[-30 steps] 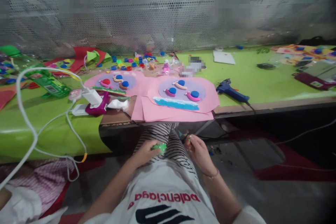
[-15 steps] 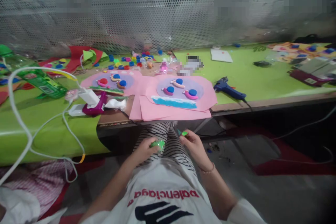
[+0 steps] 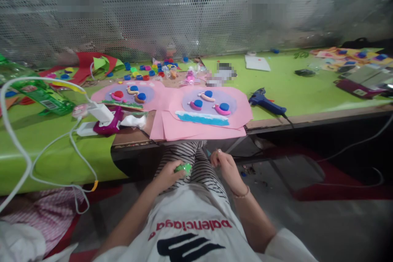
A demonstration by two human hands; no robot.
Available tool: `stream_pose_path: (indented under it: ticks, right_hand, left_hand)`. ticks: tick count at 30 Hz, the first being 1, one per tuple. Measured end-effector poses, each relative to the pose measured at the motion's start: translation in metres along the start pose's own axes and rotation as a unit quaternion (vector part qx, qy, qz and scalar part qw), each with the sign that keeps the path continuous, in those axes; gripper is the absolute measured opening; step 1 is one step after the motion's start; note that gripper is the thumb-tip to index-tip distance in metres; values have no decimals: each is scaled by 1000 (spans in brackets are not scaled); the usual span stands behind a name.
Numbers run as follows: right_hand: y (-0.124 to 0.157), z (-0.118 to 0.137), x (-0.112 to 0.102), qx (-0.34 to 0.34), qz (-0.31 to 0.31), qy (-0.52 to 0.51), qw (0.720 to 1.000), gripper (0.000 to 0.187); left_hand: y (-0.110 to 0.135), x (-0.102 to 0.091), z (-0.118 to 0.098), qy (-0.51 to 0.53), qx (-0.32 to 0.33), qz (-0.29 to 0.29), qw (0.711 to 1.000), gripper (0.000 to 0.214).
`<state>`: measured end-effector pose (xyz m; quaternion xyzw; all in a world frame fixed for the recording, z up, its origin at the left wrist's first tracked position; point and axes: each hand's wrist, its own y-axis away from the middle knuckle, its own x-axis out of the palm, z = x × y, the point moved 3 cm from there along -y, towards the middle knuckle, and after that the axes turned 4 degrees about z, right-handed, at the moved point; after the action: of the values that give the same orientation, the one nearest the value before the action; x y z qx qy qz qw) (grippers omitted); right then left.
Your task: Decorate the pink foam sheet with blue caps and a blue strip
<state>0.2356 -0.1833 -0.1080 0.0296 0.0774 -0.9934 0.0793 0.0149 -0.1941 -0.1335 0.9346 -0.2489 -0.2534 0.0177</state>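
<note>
Above my lap, my left hand [image 3: 169, 177] is closed around a lump of bright green modelling clay [image 3: 184, 169] in clear, shiny wrapping. My right hand [image 3: 225, 168], with a bead bracelet [image 3: 241, 193] at the wrist, is held over my other knee. Its fingers are curled and pressed together, and I cannot see what lies between them. On the table edge in front of both hands are pink paper cutouts [image 3: 208, 133]. The nearer pink card [image 3: 242, 104] bears clay snails with blue shells [image 3: 221, 108] above a blue and white clay strip [image 3: 202, 118].
A blue glue gun [image 3: 268, 102] lies right of the cards. Left stand a purple power adapter [image 3: 109, 122] with plugs, a looping white cable [image 3: 18, 143] and a green bottle [image 3: 46, 98]. Coloured caps [image 3: 144, 74] are scattered behind. Someone in pink checks [image 3: 52, 217] sits at lower left.
My right hand has turned over and its fingers have curled in. The small green piece seen at its fingertips before is out of sight. My left hand stays put with the wrapped clay.
</note>
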Motion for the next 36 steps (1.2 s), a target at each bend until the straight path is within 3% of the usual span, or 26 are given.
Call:
stream_pose_path:
  ticks: [5,10,13,16,18,21,25,30,34,36]
  right_hand:
    - [2,9,13,-33,66,122,990,52]
    - [5,27,32,-99,178,196,959,21]
    - [7,25,36,-141,159,195,957,15]
    - [11,22,39,-188,136,203,951,22]
    - [13,22,43,-196,157,226,941,30]
    - [15,26,47,-179,228,261,921,36]
    - [12,22,47,-150,286,225,919,28]
    - [7,7,40,-61,186,118,973,15]
    - [11,2,43,34,182,129,974,29]
    - [15,2,48,35,204,144,968,27]
  left_hand:
    - [-2,3,-7,19,27,6,999,32]
    - [-3,6,-13,25,62,7,998,31]
    - [-3,6,-15,35,69,0,997,33]
    - [-3,6,-16,53,74,-8,996,35]
    - [-4,6,-16,58,69,-16,996,35]
    - [-3,5,-15,67,57,-28,996,36]
    - [3,8,-14,63,56,23,996,39]
    - [10,14,-20,3,59,78,995,50]
    - [13,18,-27,-82,71,118,987,49]
    - [15,21,-30,-116,70,131,982,41]
